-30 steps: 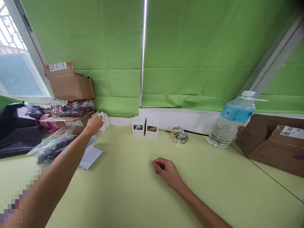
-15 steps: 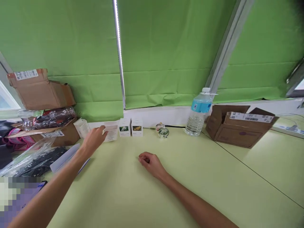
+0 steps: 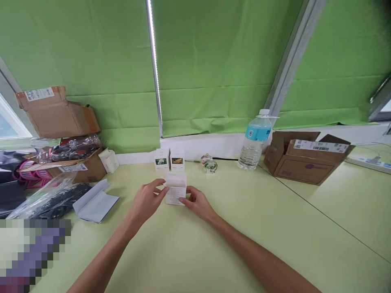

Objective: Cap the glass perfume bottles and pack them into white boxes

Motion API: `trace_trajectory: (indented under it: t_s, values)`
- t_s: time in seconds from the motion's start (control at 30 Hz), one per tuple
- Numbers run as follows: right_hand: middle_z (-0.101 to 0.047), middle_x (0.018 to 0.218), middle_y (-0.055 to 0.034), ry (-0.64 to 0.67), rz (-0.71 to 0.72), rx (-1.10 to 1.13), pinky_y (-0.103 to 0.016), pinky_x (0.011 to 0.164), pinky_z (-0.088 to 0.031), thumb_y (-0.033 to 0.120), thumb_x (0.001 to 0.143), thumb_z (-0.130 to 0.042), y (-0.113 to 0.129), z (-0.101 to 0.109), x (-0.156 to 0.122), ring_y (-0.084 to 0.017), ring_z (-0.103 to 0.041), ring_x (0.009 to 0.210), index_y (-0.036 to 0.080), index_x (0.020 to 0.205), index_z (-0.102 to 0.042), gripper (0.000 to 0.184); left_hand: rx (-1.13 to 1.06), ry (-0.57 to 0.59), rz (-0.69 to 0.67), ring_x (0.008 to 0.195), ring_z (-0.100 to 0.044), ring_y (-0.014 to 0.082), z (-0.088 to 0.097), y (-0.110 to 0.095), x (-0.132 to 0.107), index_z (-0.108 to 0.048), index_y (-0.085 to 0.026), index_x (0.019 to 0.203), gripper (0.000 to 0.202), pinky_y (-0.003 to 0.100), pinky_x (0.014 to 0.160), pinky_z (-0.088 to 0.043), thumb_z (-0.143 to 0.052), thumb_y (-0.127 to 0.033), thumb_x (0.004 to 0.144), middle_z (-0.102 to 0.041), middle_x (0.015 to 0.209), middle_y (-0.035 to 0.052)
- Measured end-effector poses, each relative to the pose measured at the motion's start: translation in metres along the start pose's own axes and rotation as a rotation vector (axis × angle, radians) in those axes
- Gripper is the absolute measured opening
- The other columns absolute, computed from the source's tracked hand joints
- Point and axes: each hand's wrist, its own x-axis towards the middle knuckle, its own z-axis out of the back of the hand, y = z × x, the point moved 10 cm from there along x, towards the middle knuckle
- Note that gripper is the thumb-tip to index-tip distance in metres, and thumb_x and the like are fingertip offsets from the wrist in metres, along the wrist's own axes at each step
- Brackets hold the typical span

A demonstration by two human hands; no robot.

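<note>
At middle of pale-green table [image 3: 171, 248], near side of two white picture-fronted cardboard boxes [image 3: 177, 163], I see small white printed cardboard box [image 3: 175, 196] clamped between left hand [image 3: 147, 199] and right hand [image 3: 200, 203]; uneven squeeze could crease walls (thin card, I judge).

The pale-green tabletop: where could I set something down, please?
Bare stretches lie nearer than the small white paper box, and right of the right hand, before the clear blue-labelled plastic bottle and open brown carton. Crowded: the far left, with stacked brown cardboard boxes, a clear plastic bag and folded pale sheet.
</note>
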Motion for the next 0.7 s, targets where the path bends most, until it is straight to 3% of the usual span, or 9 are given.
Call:
trace_trajectory:
  t_s: [0.17,0.33,0.47,0.6,0.7]
  values:
    - [-0.066,0.099,-0.0046,0.019,-0.013,0.006,-0.023,0.052,-0.04,0.038,0.075,-0.064,0.001,-0.001,-0.001,-0.009,-0.048,0.056,0.018,0.106,-0.063,0.037,-0.029,0.017,-0.033,0.075,-0.067,0.0162,0.007,-0.001,0.003,-0.042,-0.031,0.131,0.047,0.025,0.065,-0.051,-0.044,-0.048,0.088,-0.065,0.114,0.0027]
    - [-0.067,0.098,-0.0044,0.066,-0.022,-0.009,-0.023,0.048,-0.035,0.039,0.075,-0.063,-0.001,-0.005,-0.001,-0.008,-0.042,0.052,0.019,0.11,-0.063,0.04,-0.013,-0.007,-0.015,0.082,-0.066,0.0193,0.023,0.009,0.008,-0.06,-0.024,0.112,0.043,0.026,0.068,-0.051,-0.041,-0.054,0.087,-0.066,0.112,0.0049]
    - [-0.065,0.103,-0.0058,0.084,-0.009,0.005,-0.022,0.048,-0.037,0.043,0.073,-0.065,0.0,-0.008,-0.001,-0.007,-0.043,0.053,0.02,0.118,-0.057,0.051,0.0,0.012,0.007,0.083,-0.066,0.0209,0.028,0.018,0.011,-0.064,-0.023,0.103,0.043,0.028,0.07,-0.051,-0.042,-0.055,0.085,-0.068,0.105,0.0044]
    - [-0.062,0.11,-0.0072,0.033,-0.018,0.064,-0.023,0.05,-0.041,0.052,0.081,-0.055,0.005,-0.003,-0.004,-0.009,-0.048,0.057,0.022,0.127,-0.049,0.055,-0.009,0.106,0.032,0.081,-0.065,0.0208,0.017,0.029,0.011,-0.061,-0.025,0.109,0.044,0.028,0.068,-0.05,-0.044,-0.057,0.083,-0.068,0.103,0.0053]
    - [-0.062,0.11,-0.0074,-0.019,-0.038,0.117,-0.023,0.046,-0.04,0.057,0.088,-0.037,0.005,0.003,-0.006,-0.009,-0.049,0.054,0.023,0.125,-0.051,0.052,-0.104,0.209,0.048,0.077,-0.064,0.0183,-0.005,0.039,0.008,-0.054,-0.027,0.12,0.052,0.026,0.059,-0.049,-0.052,-0.057,0.078,-0.062,0.115,0.0064]
